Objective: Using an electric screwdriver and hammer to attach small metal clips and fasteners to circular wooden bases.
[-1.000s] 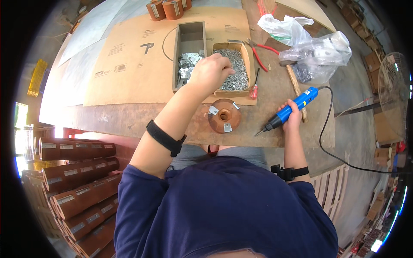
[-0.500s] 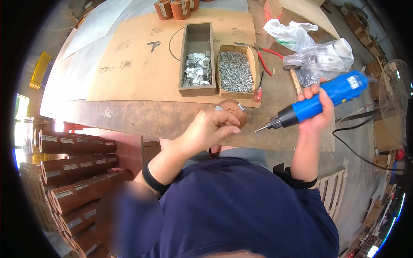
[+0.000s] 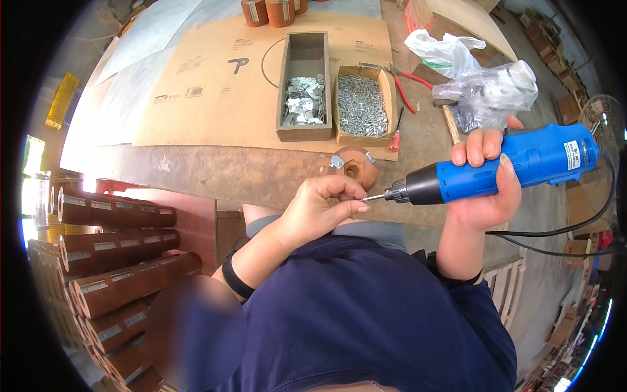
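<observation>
My right hand is wrapped round a blue electric screwdriver with a black nose, held level and pointing left. Its thin bit reaches the fingertips of my left hand. Thumb and forefinger of that hand are pinched together at the bit's tip; whatever sits between them is too small to make out. Just beyond the left hand, at the table edge, a reddish-brown cylinder shows its end with a hole. Small grey metal pieces, one of them a tab, are on its rim.
Past the cylinder stand a grey wooden box of metal plates and a carton of screws. A red screwdriver, red-handled pliers, a hammer and plastic bags lie rightward. Brown cylinders are stacked left; a black cable hangs right.
The electric screwdriver has swung to near level, its bit coming left to my left fingertips. My left hand has stayed nearly in place, still pinching. More of the brown cylinder's end now shows.
</observation>
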Demonstrator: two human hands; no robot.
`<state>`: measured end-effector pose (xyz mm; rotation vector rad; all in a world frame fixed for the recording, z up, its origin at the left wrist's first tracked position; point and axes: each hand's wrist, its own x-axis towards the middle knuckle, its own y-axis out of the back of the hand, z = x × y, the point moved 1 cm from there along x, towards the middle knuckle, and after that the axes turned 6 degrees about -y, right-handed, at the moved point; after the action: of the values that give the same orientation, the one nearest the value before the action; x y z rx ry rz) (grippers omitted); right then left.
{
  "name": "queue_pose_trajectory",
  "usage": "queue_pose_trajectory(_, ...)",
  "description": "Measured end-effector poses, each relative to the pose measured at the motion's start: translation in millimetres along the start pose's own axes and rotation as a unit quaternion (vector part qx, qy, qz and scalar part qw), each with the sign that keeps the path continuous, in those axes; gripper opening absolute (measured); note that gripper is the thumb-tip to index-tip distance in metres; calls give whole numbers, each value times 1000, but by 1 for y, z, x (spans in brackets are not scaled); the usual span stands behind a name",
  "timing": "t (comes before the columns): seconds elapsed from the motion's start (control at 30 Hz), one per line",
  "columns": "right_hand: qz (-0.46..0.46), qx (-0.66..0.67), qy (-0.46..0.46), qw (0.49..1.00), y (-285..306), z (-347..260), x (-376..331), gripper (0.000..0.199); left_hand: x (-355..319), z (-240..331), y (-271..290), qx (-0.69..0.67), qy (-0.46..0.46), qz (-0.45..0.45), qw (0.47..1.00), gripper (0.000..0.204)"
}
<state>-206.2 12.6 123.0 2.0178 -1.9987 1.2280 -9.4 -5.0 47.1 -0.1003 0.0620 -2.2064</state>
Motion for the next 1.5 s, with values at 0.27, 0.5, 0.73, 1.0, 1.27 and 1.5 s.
queue_pose_trajectory(0.27,-45,-24,2,999,-5,1,-2,55,-3,0,-2,-14,4,-3,1000,3)
queue_pose_trajectory(0.5,-14,-32,-13,999,-20,2,3,60,4,-7,1,175,-112,16,978,6)
queue_pose_trajectory(0.73,-35,-127,10,991,-32,12,7,58,7,2,3,291,-221,51,929,13)
queue_pose_trajectory(1.0,19,-288,-36,957,-37,27,5,58,2,-21,2,363,-247,53,897,31)
queue_pose_trajectory(1.27,-16,-290,-25,957,-33,37,2,58,2,-29,-1,388,-218,59,893,32)
queue_pose_trajectory(1.5,-42,-329,-8,943,-28,42,0,59,2,-33,-2,398,-205,71,892,31)
